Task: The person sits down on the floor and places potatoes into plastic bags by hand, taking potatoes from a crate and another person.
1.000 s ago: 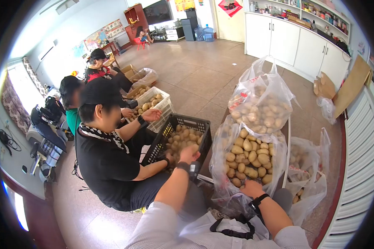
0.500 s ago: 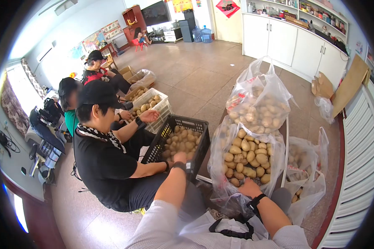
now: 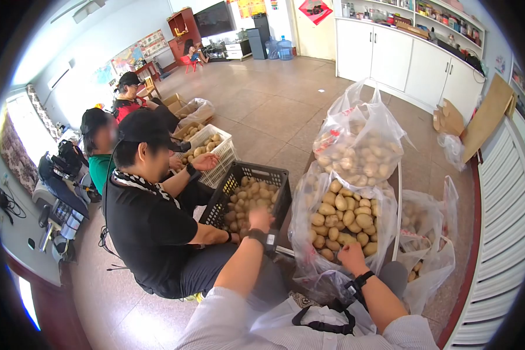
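Note:
My left hand (image 3: 261, 219) is over the near side of a black plastic crate (image 3: 281, 205) of potatoes (image 3: 244, 195). It is smeared by motion, so its fingers and anything in them cannot be made out. My right hand (image 3: 353, 258) is curled at the front of an opened clear plastic bag (image 3: 302, 233) full of potatoes (image 3: 347, 213). Its fingers are closed beside the lowest potatoes, and what lies in them is hidden. Both wrists wear dark bands.
A tied bag of potatoes (image 3: 361, 146) stands behind the opened one. More bags (image 3: 429, 256) sit at the right. A co-worker in black (image 3: 149, 233) sits close at the left, one hand near the crate. Beyond are a white crate (image 3: 224, 156) and two other people.
My right hand has lifted slightly from the bag's front edge, fingers more curled. My left hand has shifted slightly right and is more blurred over the crate. The view has turned a little.

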`<action>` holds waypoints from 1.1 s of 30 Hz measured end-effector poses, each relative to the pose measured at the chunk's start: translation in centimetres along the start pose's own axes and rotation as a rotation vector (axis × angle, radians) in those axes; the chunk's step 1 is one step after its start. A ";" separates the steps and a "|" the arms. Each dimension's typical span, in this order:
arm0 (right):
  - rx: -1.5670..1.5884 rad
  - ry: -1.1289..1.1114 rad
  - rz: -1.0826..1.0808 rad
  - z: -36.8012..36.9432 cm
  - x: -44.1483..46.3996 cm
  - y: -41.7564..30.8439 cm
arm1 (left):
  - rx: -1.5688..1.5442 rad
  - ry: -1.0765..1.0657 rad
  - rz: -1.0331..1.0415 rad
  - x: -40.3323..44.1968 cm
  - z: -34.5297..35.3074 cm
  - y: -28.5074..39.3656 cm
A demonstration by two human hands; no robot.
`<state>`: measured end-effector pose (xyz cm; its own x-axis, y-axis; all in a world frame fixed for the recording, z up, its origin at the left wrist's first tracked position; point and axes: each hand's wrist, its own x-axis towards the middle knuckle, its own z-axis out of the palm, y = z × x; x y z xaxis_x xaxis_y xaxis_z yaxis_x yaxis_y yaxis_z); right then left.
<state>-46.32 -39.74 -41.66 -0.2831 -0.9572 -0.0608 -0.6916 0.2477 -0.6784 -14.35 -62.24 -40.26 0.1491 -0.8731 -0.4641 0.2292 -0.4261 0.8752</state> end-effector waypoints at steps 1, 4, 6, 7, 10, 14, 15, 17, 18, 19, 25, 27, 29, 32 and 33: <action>0.048 0.098 -0.052 -0.1 0.1 0.0 | -0.001 0.001 0.000 -3.2 1.4 1.6; 0.507 0.086 0.175 1.3 2.8 2.4 | -0.041 -0.100 0.024 -8.5 4.1 3.4; 0.735 -0.017 0.265 -1.2 2.2 0.2 | 0.027 -0.225 0.067 -9.4 5.1 3.1; 0.964 -0.123 0.355 -2.5 1.9 -1.2 | -0.002 -0.287 0.037 -9.9 5.4 2.8; 1.202 -0.148 0.321 -2.9 1.9 -2.8 | 0.101 -0.478 0.008 -11.5 6.5 2.2; 1.243 -0.238 0.253 -2.8 2.1 -4.9 | 0.294 -0.675 -0.037 -13.4 8.0 1.4; 1.284 -0.284 0.255 -2.7 2.2 -5.5 | 0.322 -0.725 -0.066 -13.7 8.1 1.4; 1.328 -0.330 0.259 -3.1 2.0 -7.5 | 0.349 -0.752 -0.075 -14.7 8.5 1.5; 1.373 -0.366 0.226 -3.6 1.6 -8.7 | 0.373 -0.778 -0.083 -15.1 8.7 1.6; 1.418 -0.403 0.191 -3.9 1.3 -9.6 | 0.374 -0.778 -0.084 -15.5 8.7 1.7; 0.973 -0.333 0.075 -3.7 1.6 -10.3 | 0.224 -0.899 -0.134 -14.6 8.5 1.4; 0.912 -0.282 0.066 -3.3 1.9 -9.8 | 0.202 -0.902 -0.196 -13.6 8.3 0.9; 0.852 -0.230 0.055 -2.2 2.4 -8.3 | 0.181 -0.916 -0.214 -13.6 8.0 1.5; 0.734 -0.087 -0.069 -0.6 3.0 -4.8 | 0.118 -0.873 -0.212 -13.3 7.7 2.3; 0.565 0.043 -0.090 -0.4 2.9 -3.9 | 0.077 -0.817 -0.199 -13.3 7.6 2.5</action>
<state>-44.75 -43.37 -38.88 -0.2748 -0.9608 0.0374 -0.2552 0.0354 -0.9662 -23.03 -53.51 -30.88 -0.6366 -0.6643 -0.3918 0.1068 -0.5791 0.8082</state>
